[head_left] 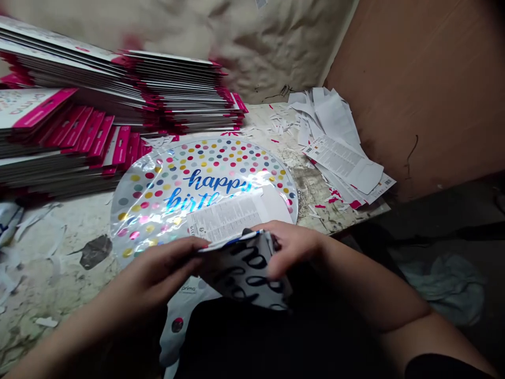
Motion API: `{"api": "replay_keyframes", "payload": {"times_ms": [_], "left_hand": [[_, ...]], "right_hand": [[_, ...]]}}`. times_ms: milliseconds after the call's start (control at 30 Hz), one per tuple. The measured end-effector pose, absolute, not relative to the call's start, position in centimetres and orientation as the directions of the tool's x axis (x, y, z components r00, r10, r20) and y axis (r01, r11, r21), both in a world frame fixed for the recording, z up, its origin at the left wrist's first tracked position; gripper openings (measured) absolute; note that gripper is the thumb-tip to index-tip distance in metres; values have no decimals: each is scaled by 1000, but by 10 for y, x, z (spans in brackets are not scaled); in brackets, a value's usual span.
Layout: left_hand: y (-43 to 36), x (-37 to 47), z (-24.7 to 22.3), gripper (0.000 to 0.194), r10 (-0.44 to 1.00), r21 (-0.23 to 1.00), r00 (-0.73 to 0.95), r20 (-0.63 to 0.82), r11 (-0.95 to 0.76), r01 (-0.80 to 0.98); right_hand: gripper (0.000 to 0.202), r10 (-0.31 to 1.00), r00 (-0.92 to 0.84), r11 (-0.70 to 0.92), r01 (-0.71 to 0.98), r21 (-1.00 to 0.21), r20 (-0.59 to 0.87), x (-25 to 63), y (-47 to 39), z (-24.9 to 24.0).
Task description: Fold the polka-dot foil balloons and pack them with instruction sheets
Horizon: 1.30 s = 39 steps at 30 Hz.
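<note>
Both my hands grip a folded foil balloon (pixel 246 271), whitish with dark lettering, close to my body. My left hand (pixel 168 268) pinches its left edge between thumb and fingers. At its upper right corner, my right hand (pixel 290 245) is closed with the thumb laid across the foil. Just beyond, a printed paper insert (pixel 224 216) lies on a flat round foil balloon (pixel 145 197) with coloured dots and blue "happy birthday" lettering. The lower part of that lettering is covered by the insert. The round balloon's tail (pixel 173 321) hangs over the table's near edge.
Tall stacks of flat packets (pixel 181 89) with pink header strips stand at the back left, a lower stack (pixel 39 152) in front. Loose printed sheets (pixel 339 163) pile up at the right. Paper scraps litter the worn table (pixel 82 300). A brown panel (pixel 426 100) rises on the right.
</note>
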<state>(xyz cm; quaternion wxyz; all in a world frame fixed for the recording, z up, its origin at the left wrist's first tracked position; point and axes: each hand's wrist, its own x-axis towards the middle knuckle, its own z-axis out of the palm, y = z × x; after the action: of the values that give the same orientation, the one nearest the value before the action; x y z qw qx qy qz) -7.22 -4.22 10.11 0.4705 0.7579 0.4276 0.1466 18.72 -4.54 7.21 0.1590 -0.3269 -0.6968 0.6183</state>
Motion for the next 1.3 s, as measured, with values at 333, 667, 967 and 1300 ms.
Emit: {"api": "replay_keyframes", "payload": {"times_ms": [333,667,967,1300], "left_hand": [[-17,-43,84,35,610,850,706,-360,-98,518],[-14,-36,47,45,648,70,740,-180,-742,666],[42,51,27,24,414,114,900,135,-909,401],[42,47,35,18,265,41,937,226,-964,263]], "right_hand": [[21,800,-566,-296,-81,-952,-200,210,-66,49],[45,917,377,-169,76,-983,-129,338,-39,11],[42,956,283,-121,147,-982,-75,298,3,9],[25,913,-184,-315,250,-916,-364,269,3,44]]}}
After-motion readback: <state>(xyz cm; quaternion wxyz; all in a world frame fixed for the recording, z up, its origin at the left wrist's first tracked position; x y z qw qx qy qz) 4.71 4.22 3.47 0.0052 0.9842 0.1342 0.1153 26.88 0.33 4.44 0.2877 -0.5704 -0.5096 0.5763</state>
